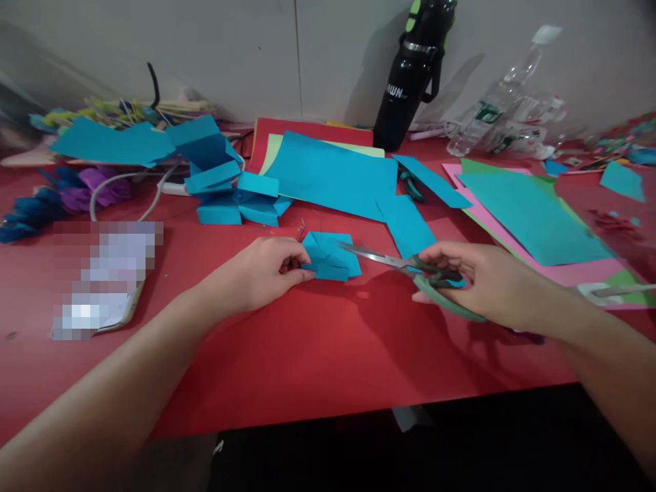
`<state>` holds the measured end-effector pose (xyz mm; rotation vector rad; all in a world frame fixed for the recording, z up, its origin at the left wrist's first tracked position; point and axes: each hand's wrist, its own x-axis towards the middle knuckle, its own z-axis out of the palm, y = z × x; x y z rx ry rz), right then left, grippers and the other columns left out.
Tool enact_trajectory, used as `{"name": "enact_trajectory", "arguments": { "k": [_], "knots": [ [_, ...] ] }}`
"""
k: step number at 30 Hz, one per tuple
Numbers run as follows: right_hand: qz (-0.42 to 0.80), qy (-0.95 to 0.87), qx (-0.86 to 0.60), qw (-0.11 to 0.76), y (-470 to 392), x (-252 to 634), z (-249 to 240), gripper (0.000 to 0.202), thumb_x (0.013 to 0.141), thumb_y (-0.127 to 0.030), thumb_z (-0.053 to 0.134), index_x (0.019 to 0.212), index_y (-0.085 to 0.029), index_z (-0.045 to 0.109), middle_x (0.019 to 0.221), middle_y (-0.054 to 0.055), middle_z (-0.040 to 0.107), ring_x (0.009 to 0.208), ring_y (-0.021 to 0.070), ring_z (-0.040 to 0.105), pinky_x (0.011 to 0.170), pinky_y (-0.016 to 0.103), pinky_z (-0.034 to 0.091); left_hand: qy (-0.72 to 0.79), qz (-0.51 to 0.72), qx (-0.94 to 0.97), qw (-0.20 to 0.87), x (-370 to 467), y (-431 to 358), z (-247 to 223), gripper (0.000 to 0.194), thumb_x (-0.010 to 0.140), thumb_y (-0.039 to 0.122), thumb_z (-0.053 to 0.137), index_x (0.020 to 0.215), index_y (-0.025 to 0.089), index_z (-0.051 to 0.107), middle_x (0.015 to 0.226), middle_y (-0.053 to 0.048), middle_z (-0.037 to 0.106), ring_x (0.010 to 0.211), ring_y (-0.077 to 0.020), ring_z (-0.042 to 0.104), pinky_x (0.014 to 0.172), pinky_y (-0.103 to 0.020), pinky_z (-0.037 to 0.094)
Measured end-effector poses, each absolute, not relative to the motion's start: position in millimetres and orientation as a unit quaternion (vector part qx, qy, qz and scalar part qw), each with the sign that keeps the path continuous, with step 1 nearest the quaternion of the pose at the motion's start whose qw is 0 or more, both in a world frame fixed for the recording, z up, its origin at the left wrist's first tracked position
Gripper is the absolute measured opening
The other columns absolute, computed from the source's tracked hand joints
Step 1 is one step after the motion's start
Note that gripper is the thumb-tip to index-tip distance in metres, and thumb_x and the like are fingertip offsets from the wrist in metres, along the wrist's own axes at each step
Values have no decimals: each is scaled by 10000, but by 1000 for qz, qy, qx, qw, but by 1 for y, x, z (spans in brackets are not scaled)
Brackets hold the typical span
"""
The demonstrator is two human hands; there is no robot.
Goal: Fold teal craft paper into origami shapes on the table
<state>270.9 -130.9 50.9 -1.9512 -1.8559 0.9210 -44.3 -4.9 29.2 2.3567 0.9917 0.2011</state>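
Note:
Between thumb and fingers, my left hand (271,272) pinches the left edge of a small folded piece of blue paper (333,258) low over the red tabletop. My right hand (479,280) grips a pair of scissors (435,287) with green handles. Its blades point left, and the tips lie over the right part of the folded paper; whether they touch it I cannot tell. Behind the hands are folded blue paper pieces (238,201) and a large blue sheet (333,176). A blue strip (410,225) lies just beyond the scissors.
A phone (110,280) lies at the left, near purple and blue paper flowers (95,188). Against the wall stand a black bottle (404,82) and a clear plastic bottle (492,109). Coloured sheets (538,212) are stacked at the right. The red table's edge (359,410) runs in front.

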Motion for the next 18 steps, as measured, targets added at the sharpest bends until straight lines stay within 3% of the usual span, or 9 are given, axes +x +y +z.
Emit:
{"name": "enact_trajectory", "arguments": {
  "k": [3, 6, 12, 18],
  "knots": [
    [258, -656, -695, 142, -135, 267, 49, 383, 738, -490, 802, 1029, -287, 658, 967, 40, 743, 844, 280, 720, 682, 399, 567, 368, 72, 879, 293, -46, -2, 28, 201, 889, 388, 642, 867, 196, 697, 841, -21, 688, 748, -178, 609, 650, -298, 422],
    [216, -679, -688, 137, -139, 263, 47, 397, 736, -518, 795, 1021, -291, 637, 1021, 50, 719, 890, 288, 701, 691, 420, 565, 363, 69, 879, 301, -46, 0, 27, 211, 884, 396, 644, 867, 192, 697, 838, -23, 687, 746, -175, 608, 647, -293, 421],
    [218, -686, -677, 154, -139, 257, 38, 305, 766, -469, 774, 971, -279, 652, 934, 29, 713, 823, 245, 678, 686, 393, 544, 356, 69, 877, 314, -46, 3, 26, 222, 868, 404, 659, 858, 186, 697, 782, -14, 668, 693, -159, 582, 611, -281, 410],
    [235, -672, -690, 129, -135, 249, 38, 316, 777, -530, 745, 915, -255, 671, 864, 24, 714, 739, 208, 659, 614, 351, 506, 351, 65, 882, 308, -48, 4, 25, 222, 861, 411, 673, 878, 191, 696, 799, -15, 673, 684, -154, 577, 595, -274, 405]
  ]
}}
